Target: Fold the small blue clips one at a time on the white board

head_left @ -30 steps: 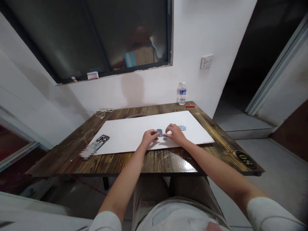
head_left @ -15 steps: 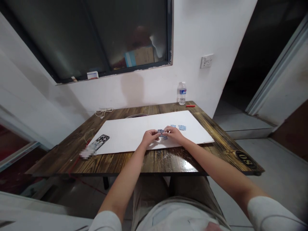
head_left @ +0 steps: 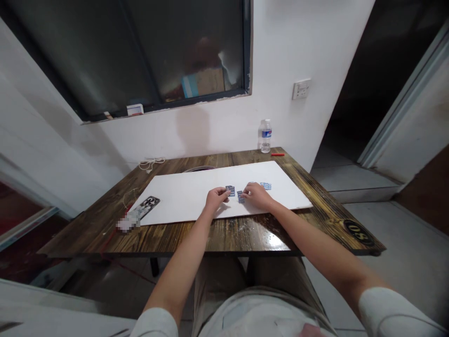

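A small dark-blue slatted piece [head_left: 230, 191] is pinched between the thumb and fingers of my left hand [head_left: 215, 200], held up over the white board [head_left: 189, 189]. My right hand [head_left: 258, 195] has its fingertips closed at the edge of a second, similar blue slatted piece [head_left: 240, 197], just right of the first. A narrow gap separates the two pieces. Beyond my right hand lies a group of light-blue slatted pieces [head_left: 266, 186] on the board. Another blue bit is mostly hidden behind that hand. The pieces are too small to name more exactly.
A phone [head_left: 149, 206] lies at the board's left edge, beside a pixelated patch. On the wooden table [head_left: 336, 229], a plastic bottle [head_left: 266, 136] and a red stick-like object [head_left: 278, 154] stand and lie at the back right. A white cable [head_left: 151, 162] lies back left.
My hands have moved apart. Before, both held one piece together; now my left hand alone has it, and my right fingers are at another piece, covering more of the bit behind.
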A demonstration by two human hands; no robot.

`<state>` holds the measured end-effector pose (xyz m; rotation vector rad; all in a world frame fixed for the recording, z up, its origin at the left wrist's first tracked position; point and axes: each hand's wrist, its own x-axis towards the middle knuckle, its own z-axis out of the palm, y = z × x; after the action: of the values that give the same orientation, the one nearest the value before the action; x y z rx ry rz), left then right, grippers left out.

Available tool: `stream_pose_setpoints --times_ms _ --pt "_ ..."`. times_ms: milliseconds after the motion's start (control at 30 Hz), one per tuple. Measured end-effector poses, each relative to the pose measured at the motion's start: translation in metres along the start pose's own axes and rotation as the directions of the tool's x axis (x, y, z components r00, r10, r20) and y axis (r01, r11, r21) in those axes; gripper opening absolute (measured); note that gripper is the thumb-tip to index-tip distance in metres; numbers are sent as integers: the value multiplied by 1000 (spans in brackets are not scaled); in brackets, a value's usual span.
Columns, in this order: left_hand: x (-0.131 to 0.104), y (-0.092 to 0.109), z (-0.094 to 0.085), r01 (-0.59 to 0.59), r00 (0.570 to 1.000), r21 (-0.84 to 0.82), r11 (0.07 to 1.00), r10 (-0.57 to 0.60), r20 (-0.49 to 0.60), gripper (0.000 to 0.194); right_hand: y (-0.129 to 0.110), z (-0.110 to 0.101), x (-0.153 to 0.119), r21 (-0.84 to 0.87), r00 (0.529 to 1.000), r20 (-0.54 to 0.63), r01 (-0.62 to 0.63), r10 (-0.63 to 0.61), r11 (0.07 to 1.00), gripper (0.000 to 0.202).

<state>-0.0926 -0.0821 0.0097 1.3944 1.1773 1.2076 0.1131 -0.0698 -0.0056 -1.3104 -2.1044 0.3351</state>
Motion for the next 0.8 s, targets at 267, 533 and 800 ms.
stream_pose_setpoints --times_ms 267,533,800 --pt "0 -2 2 17 1000 -14 1000 -17 0 43 -2 0 -7 -191 999 -24 -28 24 981 24" --pt "-4 1 4 38 994 20 999 -40 103 44 -8 2 -4 183 990 -110 110 -91 977 24" --pt "-5 3 4 23 983 13 1000 -25 182 46 -6 7 1 418 997 -71 67 -40 906 33"
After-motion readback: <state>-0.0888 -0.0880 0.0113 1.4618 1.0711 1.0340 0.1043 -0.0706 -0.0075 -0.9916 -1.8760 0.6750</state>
